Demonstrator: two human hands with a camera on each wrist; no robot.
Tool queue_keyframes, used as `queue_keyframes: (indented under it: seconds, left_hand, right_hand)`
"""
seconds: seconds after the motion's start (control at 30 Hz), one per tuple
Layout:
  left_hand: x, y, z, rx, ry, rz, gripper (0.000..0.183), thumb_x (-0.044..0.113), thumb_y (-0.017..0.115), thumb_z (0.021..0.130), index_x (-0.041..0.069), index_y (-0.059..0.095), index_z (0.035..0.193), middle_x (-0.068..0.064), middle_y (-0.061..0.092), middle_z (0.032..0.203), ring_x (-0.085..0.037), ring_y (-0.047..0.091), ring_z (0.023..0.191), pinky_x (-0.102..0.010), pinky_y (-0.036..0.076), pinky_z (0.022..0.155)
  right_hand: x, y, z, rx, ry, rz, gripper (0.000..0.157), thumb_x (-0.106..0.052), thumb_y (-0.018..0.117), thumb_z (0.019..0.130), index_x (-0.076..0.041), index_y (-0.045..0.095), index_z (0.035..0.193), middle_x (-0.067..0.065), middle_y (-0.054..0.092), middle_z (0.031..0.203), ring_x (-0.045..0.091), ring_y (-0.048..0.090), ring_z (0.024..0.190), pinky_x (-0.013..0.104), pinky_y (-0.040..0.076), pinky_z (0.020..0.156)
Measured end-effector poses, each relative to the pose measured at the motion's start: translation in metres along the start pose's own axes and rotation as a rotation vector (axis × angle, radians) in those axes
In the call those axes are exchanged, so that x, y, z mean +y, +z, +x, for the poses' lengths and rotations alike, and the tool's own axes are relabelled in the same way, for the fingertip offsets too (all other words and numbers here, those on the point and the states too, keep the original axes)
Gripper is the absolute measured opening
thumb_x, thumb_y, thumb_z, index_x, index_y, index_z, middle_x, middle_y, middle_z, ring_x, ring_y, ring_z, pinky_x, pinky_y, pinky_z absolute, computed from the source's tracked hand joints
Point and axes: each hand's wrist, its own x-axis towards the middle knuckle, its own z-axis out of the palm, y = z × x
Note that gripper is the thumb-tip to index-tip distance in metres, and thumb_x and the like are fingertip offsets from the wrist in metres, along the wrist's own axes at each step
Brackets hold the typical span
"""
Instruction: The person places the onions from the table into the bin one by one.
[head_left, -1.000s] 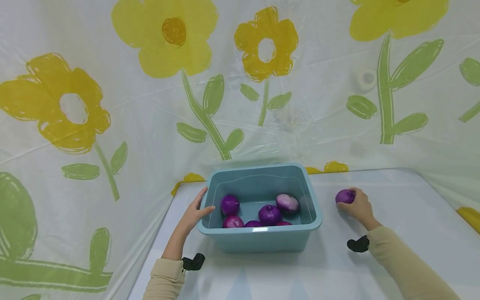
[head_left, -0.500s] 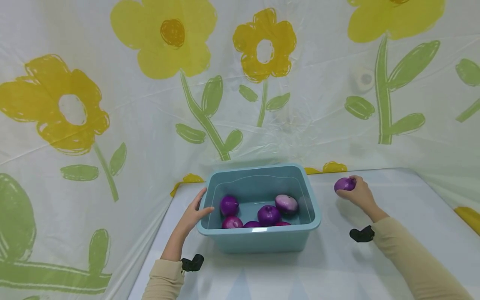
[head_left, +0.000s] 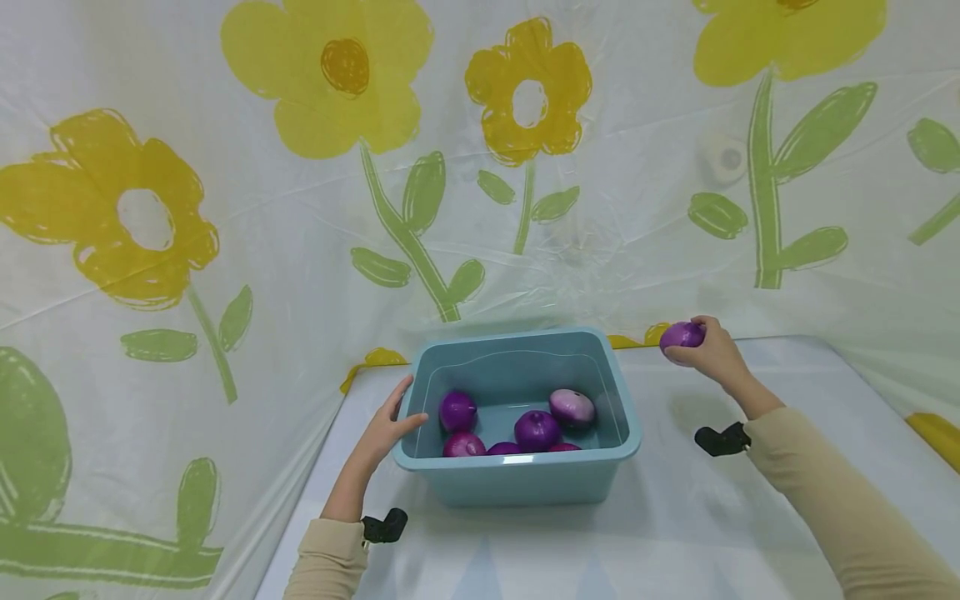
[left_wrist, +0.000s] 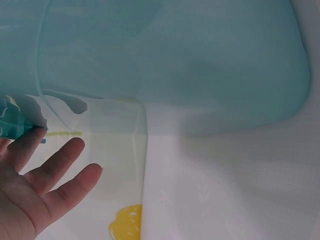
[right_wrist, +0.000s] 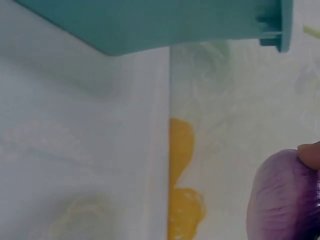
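Note:
My right hand (head_left: 716, 353) holds a purple onion (head_left: 681, 335) between thumb and fingers, lifted above the table to the right of the bin. In the right wrist view the onion (right_wrist: 285, 200) shows at the lower right with one fingertip on it. My left hand (head_left: 384, 427) lies at the left rim of the light blue plastic bin (head_left: 525, 479), its fingers spread and fairly straight. Several fingers of the left hand (left_wrist: 45, 185) show beside the bin's wall in the left wrist view; the thumb is hidden there. Inside the bin lie several purple onions (head_left: 538, 431), one paler (head_left: 572, 408).
The white table (head_left: 675, 517) carries the bin near its back edge. Behind it hangs a pale curtain (head_left: 637, 167) printed with yellow flowers. A black wrist mount is on each sleeve, left mount (head_left: 386, 526) and right mount (head_left: 722, 440).
The right hand has lifted the onion off the table, upward and slightly to the left in the head view. The left hand and the bin have stayed in place.

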Motion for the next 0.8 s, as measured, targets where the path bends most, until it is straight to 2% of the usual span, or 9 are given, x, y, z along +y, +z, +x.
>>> queue_keyframes:
  seconds: [0.47, 0.8]
  left_hand:
    - [0.002, -0.001, -0.001, -0.004, 0.022, -0.002, 0.071, 0.02, 0.056, 0.087, 0.015, 0.017, 0.147, -0.02, 0.026, 0.147, -0.042, 0.029, 0.131, -0.059, 0.031, 0.099]
    - [0.003, -0.001, -0.001, -0.007, 0.012, -0.003, 0.073, 0.02, 0.057, 0.087, 0.016, 0.017, 0.147, -0.019, 0.024, 0.148, -0.042, 0.028, 0.132, -0.058, 0.032, 0.099]
  right_hand:
    - [-0.065, -0.007, 0.008, -0.011, -0.034, 0.028, 0.081, -0.026, 0.062, 0.084, 0.009, 0.014, 0.138, 0.036, 0.026, 0.134, 0.051, 0.032, 0.119, 0.06, 0.037, 0.092]
    - [-0.112, 0.007, 0.01, -0.035, -0.069, 0.036, 0.079, -0.021, 0.063, 0.082, 0.005, 0.015, 0.139, 0.033, 0.027, 0.137, 0.049, 0.032, 0.121, 0.058, 0.037, 0.094]
